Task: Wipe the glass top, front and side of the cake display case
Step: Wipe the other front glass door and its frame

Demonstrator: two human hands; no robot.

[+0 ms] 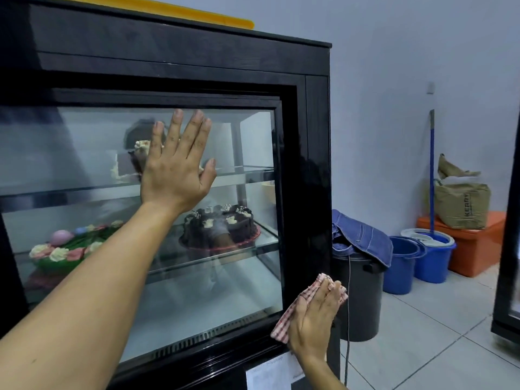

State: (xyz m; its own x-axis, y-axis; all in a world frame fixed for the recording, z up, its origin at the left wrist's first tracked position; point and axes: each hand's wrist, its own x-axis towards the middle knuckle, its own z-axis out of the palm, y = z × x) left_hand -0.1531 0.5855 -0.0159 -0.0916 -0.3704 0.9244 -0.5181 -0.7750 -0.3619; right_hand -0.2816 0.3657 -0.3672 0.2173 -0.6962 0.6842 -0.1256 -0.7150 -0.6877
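The cake display case fills the left and centre of the frame, its black frame surrounding a large glass front behind which a chocolate cake and a flower-decorated cake are seen on glass shelves. The left hand is laid flat and spread wide against the upper middle of the glass, holding nothing and apparently used as a brace. The right hand, at the lower right of the frame, is pressed flat with fingers together over a red-checked cloth, which is held against the lower right corner of the case's black frame, just beside the edge where the front meets the side. Wiping of the front is judged to be at or near its end at that corner, though streaks or cleanliness cannot be told through the reflections. The side panel is turned away and barely seen, and the top is hidden above a yellow object in the upper part of the frame; both are taken as still to be wiped. A dark bin and blue buckets are seen on the floor to the right.
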